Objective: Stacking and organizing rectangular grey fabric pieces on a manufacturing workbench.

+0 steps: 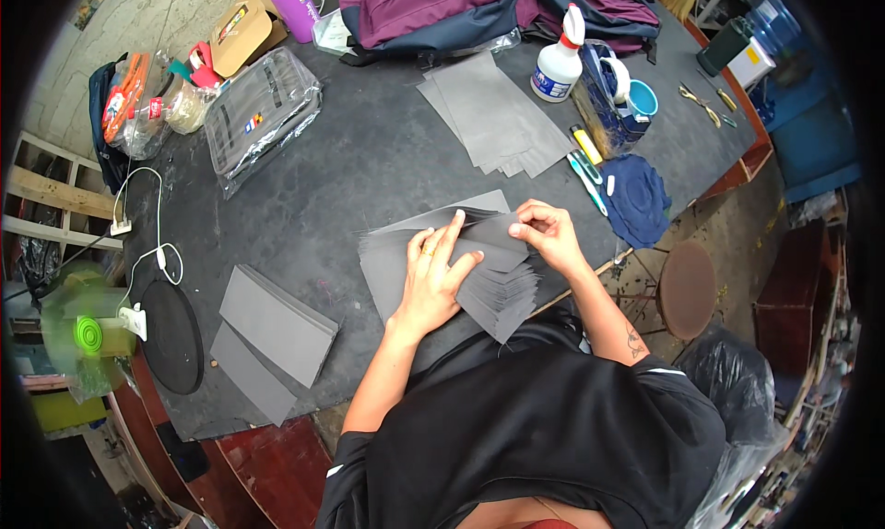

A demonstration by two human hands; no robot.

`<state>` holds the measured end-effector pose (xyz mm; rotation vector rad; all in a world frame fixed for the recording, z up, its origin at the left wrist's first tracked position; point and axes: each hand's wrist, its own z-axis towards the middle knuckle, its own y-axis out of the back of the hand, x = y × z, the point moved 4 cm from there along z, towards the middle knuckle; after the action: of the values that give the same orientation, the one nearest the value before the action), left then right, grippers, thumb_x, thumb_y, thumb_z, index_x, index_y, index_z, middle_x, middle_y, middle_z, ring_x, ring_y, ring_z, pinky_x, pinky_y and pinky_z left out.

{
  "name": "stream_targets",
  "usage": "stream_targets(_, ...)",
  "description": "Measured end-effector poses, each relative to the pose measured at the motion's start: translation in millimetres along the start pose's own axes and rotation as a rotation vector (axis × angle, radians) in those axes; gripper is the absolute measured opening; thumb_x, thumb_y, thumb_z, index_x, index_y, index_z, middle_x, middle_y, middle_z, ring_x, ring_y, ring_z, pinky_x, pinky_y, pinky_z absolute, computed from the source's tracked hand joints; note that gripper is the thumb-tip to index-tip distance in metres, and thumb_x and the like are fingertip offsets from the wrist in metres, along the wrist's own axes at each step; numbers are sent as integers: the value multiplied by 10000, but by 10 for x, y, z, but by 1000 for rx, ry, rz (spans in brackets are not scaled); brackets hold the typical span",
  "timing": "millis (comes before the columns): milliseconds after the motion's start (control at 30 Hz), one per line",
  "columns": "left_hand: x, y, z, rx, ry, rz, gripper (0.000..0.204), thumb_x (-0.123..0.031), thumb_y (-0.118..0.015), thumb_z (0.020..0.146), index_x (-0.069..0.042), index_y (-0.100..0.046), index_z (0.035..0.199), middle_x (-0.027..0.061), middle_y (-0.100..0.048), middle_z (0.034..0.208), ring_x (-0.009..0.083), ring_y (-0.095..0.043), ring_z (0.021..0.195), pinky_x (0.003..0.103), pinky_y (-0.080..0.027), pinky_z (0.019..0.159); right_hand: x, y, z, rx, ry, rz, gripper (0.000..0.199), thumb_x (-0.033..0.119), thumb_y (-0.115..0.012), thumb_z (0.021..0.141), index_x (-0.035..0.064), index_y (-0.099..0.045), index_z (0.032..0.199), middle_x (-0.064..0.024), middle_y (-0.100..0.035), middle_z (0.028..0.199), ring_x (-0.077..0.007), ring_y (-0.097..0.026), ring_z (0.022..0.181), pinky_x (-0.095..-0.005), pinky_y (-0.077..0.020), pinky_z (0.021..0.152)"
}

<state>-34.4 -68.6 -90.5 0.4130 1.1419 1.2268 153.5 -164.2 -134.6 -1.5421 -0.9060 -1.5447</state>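
Observation:
A thick stack of dark grey rectangular sheets (505, 306), cloth-like or paper-like, lies fanned out near the table's front edge. My left hand (429, 285) rests flat across the stack, fingers stretched and spread, with a ring on one finger. At the stack's upper right, my right hand (550, 238) pinches the corner of one grey sheet (496, 238), which is lifted and bent away from those beneath. A smaller pile of grey pieces (278, 322) lies to the left, with one piece sticking out below. Farther off, more grey sheets (498, 110) are loosely spread.
Right of the far sheets are a white spray bottle (557, 68), a yellow cutter (586, 145) and a crumpled navy cloth (636, 200). Purple-navy backpacks (429, 8) lie at the back. A plastic-wrapped case (263, 114) sits far left; a green fan (88, 334) stands beside the table (359, 133).

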Motion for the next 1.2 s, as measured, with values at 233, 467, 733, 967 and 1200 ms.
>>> stream_targets(233, 33, -12, -14, 35, -35, 29, 392, -119, -715, 613, -112, -630, 996, 55, -583, 1142, 253, -520, 1086, 468, -306, 1012, 61, -21, 37, -15, 15, 52, 114, 49, -715, 797, -15, -623, 773, -10, -552, 788, -64, -517, 739, -199, -396, 645)
stream_targets(467, 5, 8, 8, 47, -5, 6, 449, -102, -715, 614, -128, -619, 1051, 38, -585, 1087, 235, -517, 1085, 464, -301, 1017, 13, -70, 63, -116, 39, -254, 160, 52, -728, 787, -2, -584, 747, 28, -521, 784, -30, -476, 693, -193, -373, 601)
stream_targets(733, -62, 24, 0, -6, -8, 6, 411, -24, -703, 584, -109, -630, 980, 167, -453, 1375, 326, -424, 1288, 505, -259, 1079, -9, 11, 10, -82, 21, -80, 84, 13, -683, 817, -36, -619, 794, -4, -546, 855, -53, -504, 744, -195, -395, 647)
stream_targets(967, -23, 1, 2, 39, 12, -19, 410, 30, -678, 567, -82, -622, 957, 240, -340, 1463, 337, -441, 1266, 489, -303, 1041, 33, -27, -5, -24, -4, -49, 76, 17, -673, 829, -44, -632, 810, -19, -565, 867, -69, -529, 774, -196, -408, 676)
stream_targets(1200, -13, 10, 11, 31, -26, 19, 391, -102, -706, 599, -100, -628, 981, 53, -572, 1142, 265, -513, 1075, 474, -319, 1012, 3, 20, 10, -10, 3, 1, 126, 83, -689, 839, -29, -637, 813, -22, -573, 844, -74, -533, 759, -199, -408, 670)
